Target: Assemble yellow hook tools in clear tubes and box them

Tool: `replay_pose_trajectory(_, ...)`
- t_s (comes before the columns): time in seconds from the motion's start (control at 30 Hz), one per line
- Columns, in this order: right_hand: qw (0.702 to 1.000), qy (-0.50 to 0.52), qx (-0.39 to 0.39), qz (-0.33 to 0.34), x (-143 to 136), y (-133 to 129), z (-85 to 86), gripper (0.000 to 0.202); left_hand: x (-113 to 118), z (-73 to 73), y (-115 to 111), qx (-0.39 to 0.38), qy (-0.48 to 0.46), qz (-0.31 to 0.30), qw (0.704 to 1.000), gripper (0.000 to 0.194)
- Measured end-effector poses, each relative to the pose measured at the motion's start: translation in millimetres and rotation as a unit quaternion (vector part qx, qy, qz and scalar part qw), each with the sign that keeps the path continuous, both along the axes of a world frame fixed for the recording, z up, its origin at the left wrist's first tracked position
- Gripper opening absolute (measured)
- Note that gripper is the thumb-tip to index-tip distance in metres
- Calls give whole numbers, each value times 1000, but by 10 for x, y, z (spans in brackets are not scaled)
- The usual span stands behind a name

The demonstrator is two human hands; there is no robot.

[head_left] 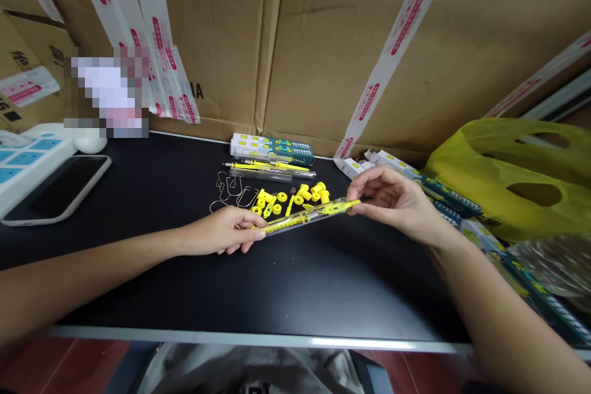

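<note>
Between my two hands is a clear plastic tube (302, 218) with a slim yellow tool and metal parts inside. My left hand (233, 231) is closed round its left end. At the other end, the thumb and forefinger of my right hand (392, 200) pinch a yellow piece (353, 203) at the tube's mouth. Just behind the tube lie loose yellow plastic rings and spools (302, 192). Bent wire hooks (235, 188) rest left of them. Farther back are more yellow tools (272, 165), some in clear tubes.
Printed boxes (272, 146) stand at the back, and more boxes (530, 283) line the right side beside a yellow plastic bag (489, 172). At left lie a phone (60, 188) and a power strip (34, 151). Cardboard (323, 43) rises behind the black table (184, 295).
</note>
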State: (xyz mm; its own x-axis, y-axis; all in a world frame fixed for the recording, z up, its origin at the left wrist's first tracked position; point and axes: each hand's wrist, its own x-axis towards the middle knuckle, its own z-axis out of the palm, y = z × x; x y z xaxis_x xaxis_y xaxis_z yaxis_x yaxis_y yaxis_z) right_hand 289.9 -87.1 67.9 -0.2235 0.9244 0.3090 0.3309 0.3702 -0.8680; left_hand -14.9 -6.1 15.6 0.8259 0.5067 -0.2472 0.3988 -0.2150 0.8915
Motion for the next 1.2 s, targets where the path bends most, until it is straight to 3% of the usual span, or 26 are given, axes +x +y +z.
replay_pose_trajectory(0.43, 989, -114, 60, -66, -108, -68, 12, 21, 5, 26, -18, 9, 11, 3, 1000, 36)
replay_pose_trajectory(0.8, 975, -141, 97, -144, -270, -64, -226, 20, -1, 2, -5, 3, 1, 0, 1000, 36)
replay_pose_trajectory(1.0, 979, -86, 90, -161, -169, 73, -323, 36, 8, 7, -9, -15, -17, 22, 1000, 38)
replay_pose_trajectory(1.2, 932, -290, 132, -170, 67, 380, -579, 24, 26, -2, 8, -26, -36, 48, 998, 34)
